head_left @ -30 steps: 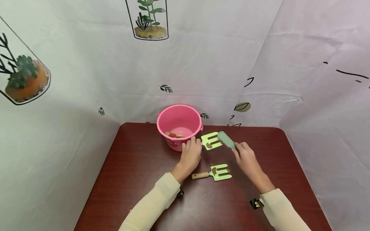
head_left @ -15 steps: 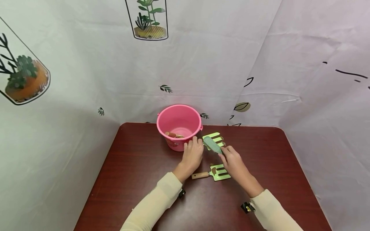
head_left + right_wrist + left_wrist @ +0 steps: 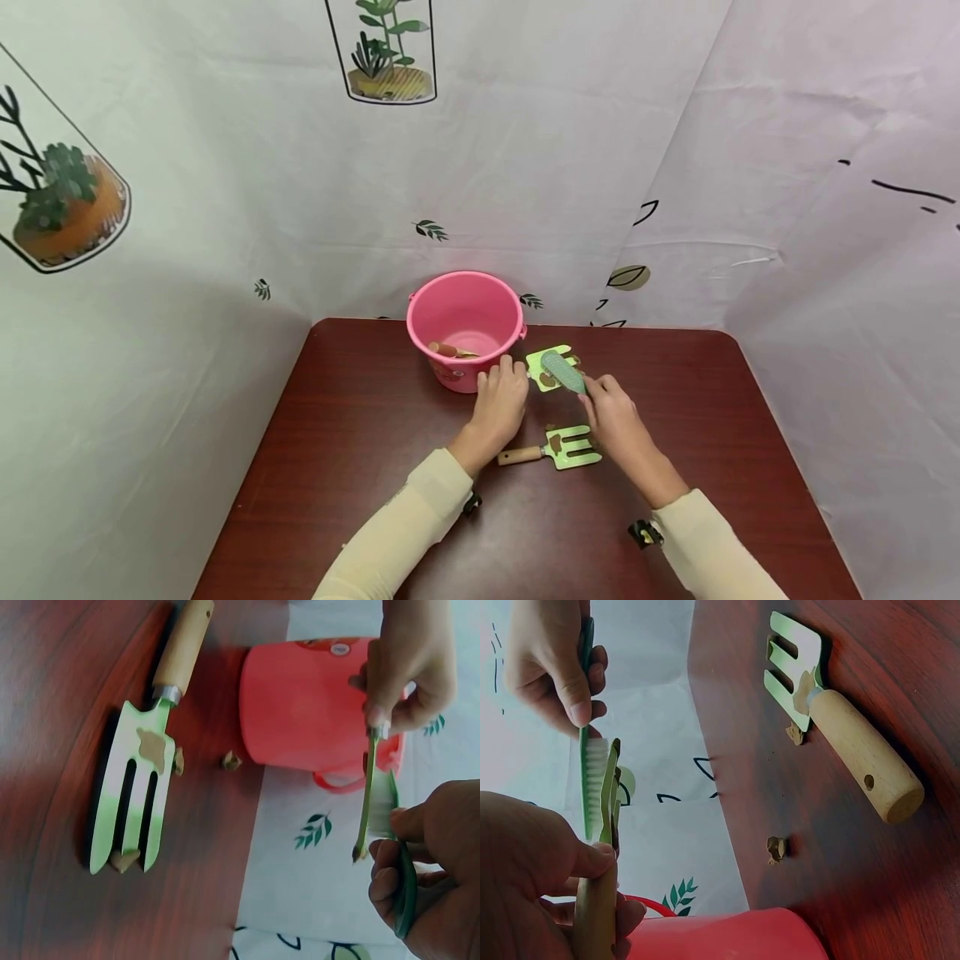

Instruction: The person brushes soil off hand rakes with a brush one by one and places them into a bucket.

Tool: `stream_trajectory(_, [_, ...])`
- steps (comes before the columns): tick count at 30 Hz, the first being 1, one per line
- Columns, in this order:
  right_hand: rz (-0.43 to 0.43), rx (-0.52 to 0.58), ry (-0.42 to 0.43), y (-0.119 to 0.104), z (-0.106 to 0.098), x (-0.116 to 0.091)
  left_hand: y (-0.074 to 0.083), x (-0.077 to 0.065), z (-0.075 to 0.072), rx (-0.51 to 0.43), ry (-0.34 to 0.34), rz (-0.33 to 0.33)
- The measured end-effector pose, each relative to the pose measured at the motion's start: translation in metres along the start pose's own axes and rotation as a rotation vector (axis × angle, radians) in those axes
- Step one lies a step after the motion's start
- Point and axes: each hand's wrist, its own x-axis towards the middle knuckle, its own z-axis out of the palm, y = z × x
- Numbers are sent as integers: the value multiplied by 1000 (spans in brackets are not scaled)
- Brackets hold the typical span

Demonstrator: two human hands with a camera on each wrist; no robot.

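My left hand [image 3: 498, 404] grips a light-green garden hand fork [image 3: 535, 365] by its wooden handle [image 3: 596, 911], beside the pink bucket [image 3: 463, 304]. Brown patches show on the fork's head. In my right hand [image 3: 617, 423] is a green brush [image 3: 562, 372], pinched by its dark handle. Its white bristles [image 3: 596, 776] face the fork's head and lie right against it in the left wrist view. A second green hand fork [image 3: 521, 456] rests on the table below, handle to the left, with brown patches on its head.
Inside the bucket lies a tool with a wooden handle [image 3: 444, 349]. A small brown crumb [image 3: 230, 760] sits on the dark red table [image 3: 360, 467] near the bucket. Pale printed cloth [image 3: 525, 167] hangs behind the table's far edge.
My right hand has carried the brush leftward over the held fork, then slightly back to the right. My left hand keeps the fork in nearly the same place.
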Motion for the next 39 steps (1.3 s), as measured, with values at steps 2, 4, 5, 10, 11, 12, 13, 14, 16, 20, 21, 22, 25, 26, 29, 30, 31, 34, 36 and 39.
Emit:
stream_trajectory(2, [-1,-3,25,4,-1,0,0,0,0,-5,-3,-2])
stream_trajectory(4, [-7,-9,54,9,-2,1,0,-1,0,-5,-3,-3])
stream_trajectory(5, [-8,-12,67,10,-2,1,0,-1,-1,-5,-3,-3])
stream_trajectory(10, [-19,-21,93,15,-5,2,-1,-1,-1,-7,8,2])
stream_trajectory(11, [-19,-23,91,15,-6,2,-1,-1,0,-7,9,3])
stream_trajectory(12, [-19,-25,89,16,-6,2,-1,-1,0,-5,10,3])
stream_trajectory(13, [-19,-28,87,17,-7,2,0,-1,-1,-1,10,4])
stream_trajectory(14, [-20,-32,88,17,-7,2,-1,-1,-1,4,11,3])
stream_trajectory(16, [-21,-39,97,19,-8,3,-1,-1,-3,12,17,0])
stream_trajectory(20, [-12,-49,119,24,-9,4,-3,-2,-5,21,31,-4])
stream_trajectory(21, [-7,-48,123,26,-9,5,-4,-2,-5,17,34,-3])
stream_trajectory(22, [-1,-47,123,28,-10,5,-4,-2,-5,15,36,-2])
stream_trajectory(25, [6,-47,116,34,-10,5,-6,-3,-5,7,39,3])
stream_trajectory(26, [8,-49,115,36,-10,5,-6,-3,-5,4,40,4])
stream_trajectory(29, [22,-53,119,43,-12,5,-6,-3,-5,3,41,5])
stream_trajectory(30, [29,-57,122,45,-12,4,-6,-3,-5,6,42,4])
stream_trajectory(31, [39,-59,127,47,-13,4,-6,-3,-5,8,42,4])
stream_trajectory(34, [58,-50,140,52,-16,3,-6,-3,-5,14,40,4])
stream_trajectory(36, [51,-37,149,52,-17,2,-7,-3,-5,13,33,2])
stream_trajectory(39, [9,-10,165,47,-17,3,-7,-3,-5,0,24,-2])
